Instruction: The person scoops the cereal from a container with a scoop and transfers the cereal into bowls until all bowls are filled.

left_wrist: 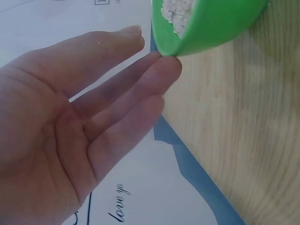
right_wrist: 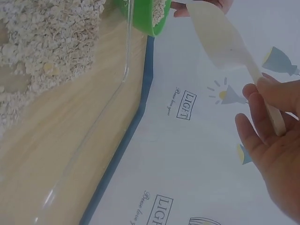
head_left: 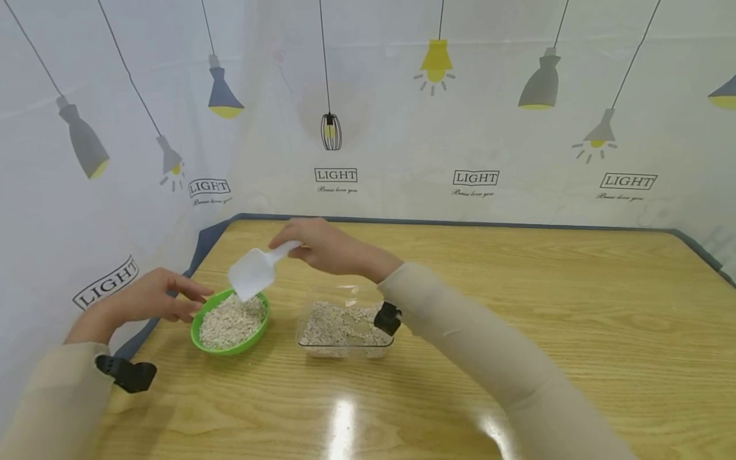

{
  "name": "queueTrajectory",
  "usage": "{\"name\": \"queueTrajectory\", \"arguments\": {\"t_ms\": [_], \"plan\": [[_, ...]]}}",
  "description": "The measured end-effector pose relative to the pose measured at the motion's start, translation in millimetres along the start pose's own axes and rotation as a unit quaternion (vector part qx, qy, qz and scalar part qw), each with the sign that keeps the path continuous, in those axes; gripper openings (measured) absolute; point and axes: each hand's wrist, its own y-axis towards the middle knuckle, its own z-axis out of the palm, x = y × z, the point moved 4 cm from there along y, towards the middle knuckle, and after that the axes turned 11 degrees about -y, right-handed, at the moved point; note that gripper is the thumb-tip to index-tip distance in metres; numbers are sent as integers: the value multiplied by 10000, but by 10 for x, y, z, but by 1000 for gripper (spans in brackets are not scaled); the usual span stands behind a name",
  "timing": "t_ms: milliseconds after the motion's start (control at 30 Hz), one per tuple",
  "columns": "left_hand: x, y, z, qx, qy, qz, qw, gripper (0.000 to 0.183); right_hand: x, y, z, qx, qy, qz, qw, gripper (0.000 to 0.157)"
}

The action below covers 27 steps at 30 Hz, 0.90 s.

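A white scoop is tilted over the green bowl, its lower edge close above the oats heaped inside. My right hand grips the scoop by its handle, thumb on one side and fingers on the other, as the right wrist view shows. At the bowl's left side is my left hand, fingers fairly straight; in the left wrist view its fingertips come right to the green rim and the thumb stands apart. To the right of the bowl sits a clear plastic container with more oats.
The wooden table carries both vessels near its left end. A sheet printed with lamps hangs behind and to the left, meeting the table at a dark blue edge. Each sleeve has a black wrist camera on it.
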Motion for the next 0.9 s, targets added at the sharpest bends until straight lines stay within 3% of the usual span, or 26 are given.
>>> {"name": "queueTrajectory", "arguments": {"t_ms": [200, 367, 600, 900], "plan": [[-162, -8, -6, -172, 151, 181, 9996, 43, -76, -155, -126, 48, -2, 53, 10000, 25], [-403, 26, 93, -255, 396, 476, 9978, 40, -121, -277, -238, 239, -299, 127, 9992, 23], [-745, 152, 366, -72, 164, 926, 9955, 39, -186, -494, -347, 494, -471, 258, 9973, 24], [-927, 361, 789, 162, 208, 1198, 9924, 33, -264, -818, -357, 805, -451, 407, 9949, 22]]}}
